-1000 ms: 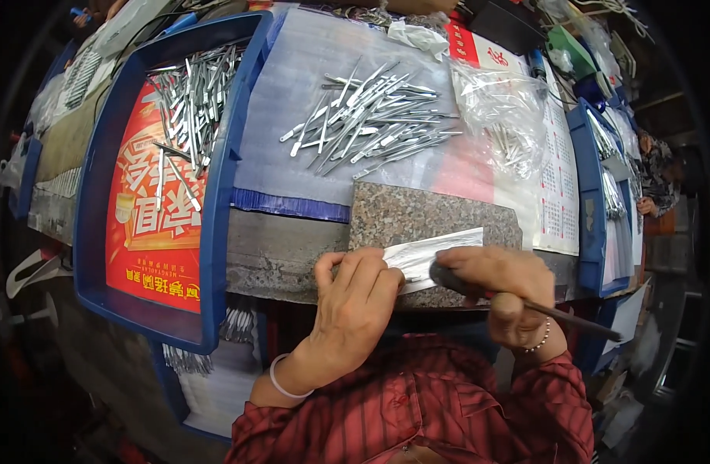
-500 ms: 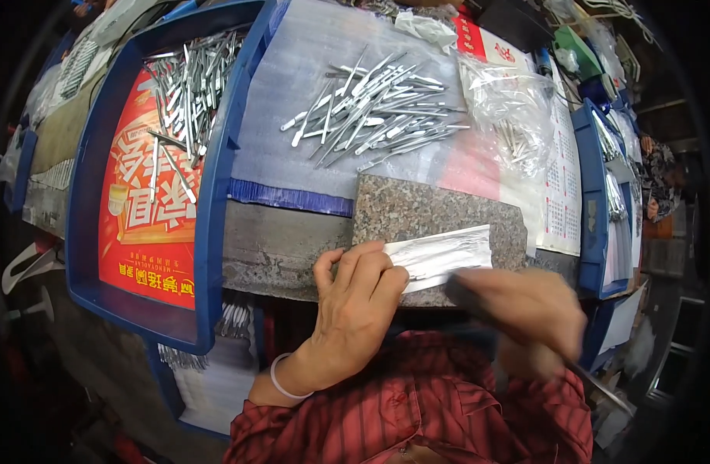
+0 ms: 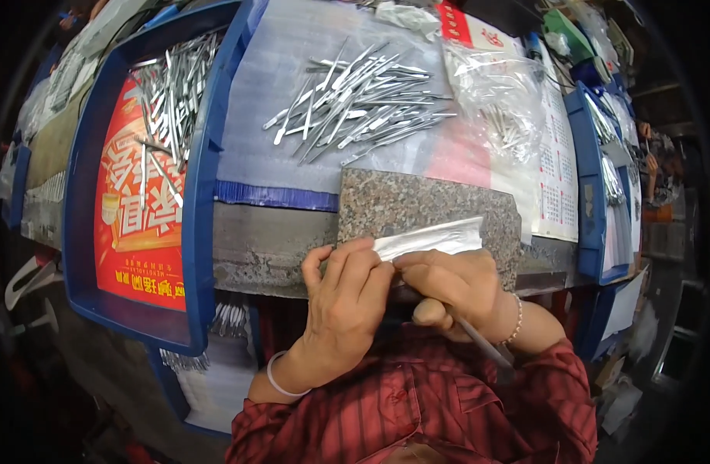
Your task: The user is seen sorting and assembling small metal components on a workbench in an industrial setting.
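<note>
A flat, shiny silvery piece with lengthwise streaks (image 3: 432,238) lies on a speckled granite slab (image 3: 424,193); I cannot tell if it is one sheet or strips side by side. My left hand (image 3: 343,301), with a pale band at the wrist, has bent fingers pressed on its left end. My right hand (image 3: 467,286), wearing a beaded bracelet, is closed around a long narrow grey tool (image 3: 483,344), which sticks out below the palm toward the lower right. The right fingertips meet the left ones at the piece's near edge, hiding the tool's other end.
Beyond the slab lies a pile of slim metal tools (image 3: 363,100) on a whitish sheet. A blue tray (image 3: 203,193) at left holds more of them. Clear plastic bags (image 3: 498,85) with thin pieces lie at far right, beside another blue tray (image 3: 591,185).
My right hand, blurred before at the right of the silvery piece, has moved left to meet my left hand. My left hand stays at the piece's left end. The whole view has shifted slightly.
</note>
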`<state>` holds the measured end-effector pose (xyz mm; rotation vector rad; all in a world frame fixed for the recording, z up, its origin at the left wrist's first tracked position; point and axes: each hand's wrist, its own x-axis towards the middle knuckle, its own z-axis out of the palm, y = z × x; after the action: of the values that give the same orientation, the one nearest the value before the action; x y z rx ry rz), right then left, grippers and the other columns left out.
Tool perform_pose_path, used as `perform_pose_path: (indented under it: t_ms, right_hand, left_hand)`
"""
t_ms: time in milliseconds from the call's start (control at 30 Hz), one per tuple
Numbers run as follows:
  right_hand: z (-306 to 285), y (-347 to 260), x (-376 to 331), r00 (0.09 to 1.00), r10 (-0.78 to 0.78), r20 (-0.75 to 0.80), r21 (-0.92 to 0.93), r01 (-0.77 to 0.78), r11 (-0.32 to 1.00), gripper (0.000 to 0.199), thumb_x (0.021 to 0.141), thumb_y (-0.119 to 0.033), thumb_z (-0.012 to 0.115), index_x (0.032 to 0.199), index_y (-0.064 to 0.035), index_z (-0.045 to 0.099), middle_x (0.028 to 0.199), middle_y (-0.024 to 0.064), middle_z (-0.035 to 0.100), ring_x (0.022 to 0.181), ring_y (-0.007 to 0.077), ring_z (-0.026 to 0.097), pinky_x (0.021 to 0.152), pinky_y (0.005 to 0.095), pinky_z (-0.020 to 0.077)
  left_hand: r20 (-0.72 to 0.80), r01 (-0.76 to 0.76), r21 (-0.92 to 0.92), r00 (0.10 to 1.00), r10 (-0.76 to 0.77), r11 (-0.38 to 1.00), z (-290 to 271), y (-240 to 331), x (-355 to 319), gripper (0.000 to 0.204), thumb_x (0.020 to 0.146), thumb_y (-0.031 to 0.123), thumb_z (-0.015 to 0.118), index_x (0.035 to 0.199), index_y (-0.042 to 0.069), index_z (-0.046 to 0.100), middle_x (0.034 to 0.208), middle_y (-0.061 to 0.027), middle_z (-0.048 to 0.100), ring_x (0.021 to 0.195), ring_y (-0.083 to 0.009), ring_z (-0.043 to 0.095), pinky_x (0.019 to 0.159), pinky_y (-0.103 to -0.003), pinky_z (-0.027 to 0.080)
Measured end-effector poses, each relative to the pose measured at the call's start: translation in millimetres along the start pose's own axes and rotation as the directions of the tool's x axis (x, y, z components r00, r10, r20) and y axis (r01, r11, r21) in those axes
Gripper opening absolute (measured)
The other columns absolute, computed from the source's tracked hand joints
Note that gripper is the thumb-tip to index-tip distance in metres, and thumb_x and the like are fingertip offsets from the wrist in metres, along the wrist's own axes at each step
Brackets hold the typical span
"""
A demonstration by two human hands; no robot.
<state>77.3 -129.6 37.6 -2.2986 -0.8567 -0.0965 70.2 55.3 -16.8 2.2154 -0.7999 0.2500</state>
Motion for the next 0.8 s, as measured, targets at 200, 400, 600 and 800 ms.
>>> perform_pose_path:
  t_ms: [200, 400, 600, 800]
  right_hand:
    - [-5.9, 10.9, -9.9, 0.977, 0.195, -0.088, 0.2, -0.174, 0.964, 0.014, 0.09, -0.017, 0.063, 0.091, -0.0026, 0.06, 0.073, 0.0139, 0.06, 0.06, 0.0319, 0.062, 0.052, 0.0353, 0.0492]
    - [-22.9, 3.8, -31.8, 0.938, 0.321, -0.127, 0.193, -0.294, 0.936, 0.035, 0.099, -0.033, 0.05, 0.102, -0.0001, 0.063, 0.083, 0.0135, 0.066, 0.063, 0.0283, 0.065, 0.056, 0.0341, 0.0511]
    - [-23.1, 1.0, -28.9, 0.942, 0.308, -0.135, 0.22, -0.275, 0.936, 0.037, 0.098, -0.033, 0.051, 0.098, 0.0016, 0.064, 0.086, 0.0146, 0.067, 0.062, 0.0269, 0.065, 0.054, 0.0328, 0.0516]
    - [-27.8, -7.3, -20.3, 0.942, -0.022, -0.334, 0.223, 0.101, 0.97, 0.037, 0.092, -0.029, 0.059, 0.096, 0.0073, 0.063, 0.094, 0.0237, 0.068, 0.071, 0.0299, 0.071, 0.053, 0.0319, 0.0556]
  left_hand:
    - [0.004, 0.035, 0.022, 0.999, -0.035, 0.999, 5.0, -4.6, -4.5, 0.02, 0.076, 0.006, 0.062, 0.096, 0.005, 0.061, 0.095, -0.0084, 0.055, 0.105, -0.0259, 0.057, 0.091, -0.046, 0.034]
    - [-0.002, 0.044, -0.003, 0.999, -0.044, 0.999, -0.5, -1.1, 0.2, 0.022, 0.074, 0.0, 0.069, 0.094, 0.006, 0.063, 0.092, -0.0082, 0.055, 0.1, -0.0296, 0.059, 0.089, -0.043, 0.035]
    - [0.014, 0.039, -0.001, 0.999, -0.039, 0.999, -0.7, -0.9, 2.1, 0.022, 0.074, 0.0, 0.069, 0.094, 0.006, 0.063, 0.092, -0.0079, 0.055, 0.1, -0.0295, 0.058, 0.09, -0.043, 0.035]
    - [0.005, 0.034, 0.008, 0.999, -0.034, 0.999, 0.1, -2.4, -0.5, 0.023, 0.074, 0.001, 0.069, 0.095, 0.006, 0.062, 0.093, -0.0079, 0.056, 0.1, -0.0293, 0.058, 0.089, -0.043, 0.036]
